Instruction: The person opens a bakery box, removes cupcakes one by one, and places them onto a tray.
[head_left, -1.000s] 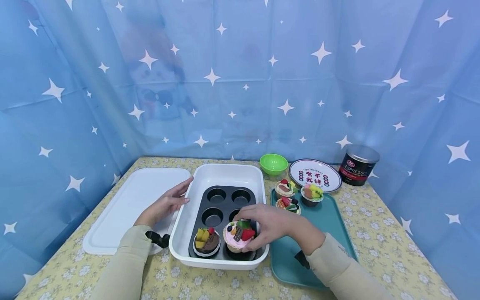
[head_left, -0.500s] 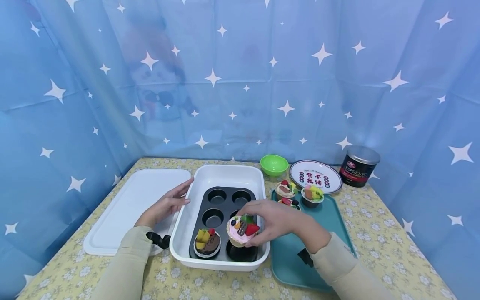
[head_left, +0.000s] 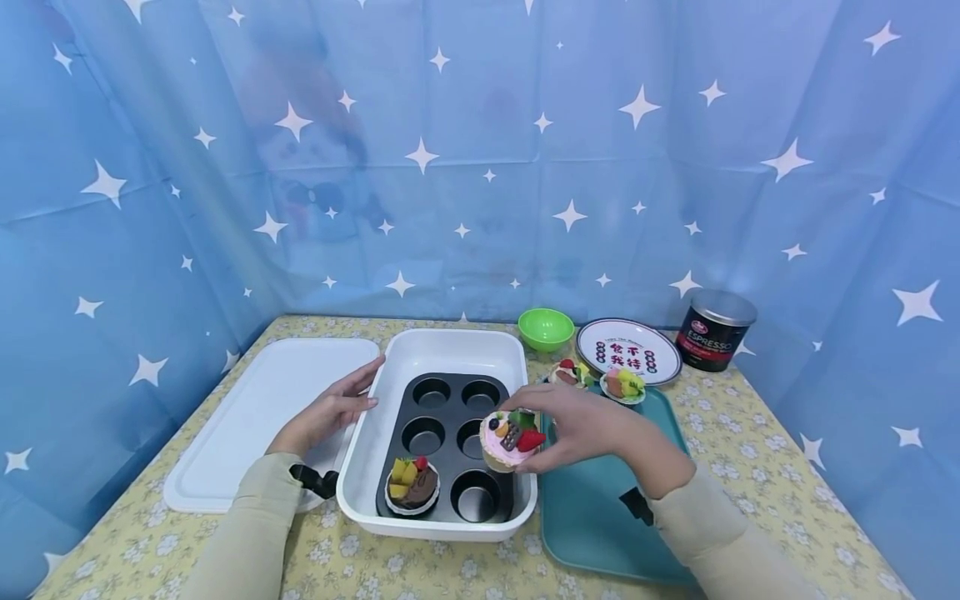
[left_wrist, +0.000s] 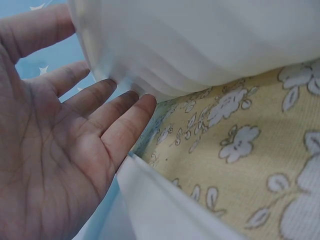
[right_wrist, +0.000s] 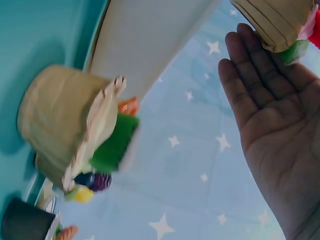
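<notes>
My right hand (head_left: 581, 421) holds a toy cupcake (head_left: 508, 439) with pink frosting, a strawberry and a chocolate piece, between thumb and fingers. It is over the right side of a black muffin tin (head_left: 446, 448), which lies inside a deep white bin (head_left: 420, 350). Another cupcake (head_left: 412, 486), brown with yellow fruit, sits in the tin's near left cup; the near right cup (head_left: 476, 496) is bare. My left hand (head_left: 337, 404) rests against the bin's left side, its fingers (left_wrist: 125, 122) nearly straight on the outer wall.
A teal tray (head_left: 600, 533) on the right bears more cupcakes (head_left: 622, 384), one largely hidden behind my right hand. Behind stand a green bowl (head_left: 546, 330), a plate with lettering (head_left: 600, 333) and an espresso can (head_left: 712, 331). A white lid-like board (head_left: 255, 417) lies left.
My right hand has lifted the pink cupcake from over the near right cup and moved it right and away from me, uncovering that cup. My left hand stays at the bin.
</notes>
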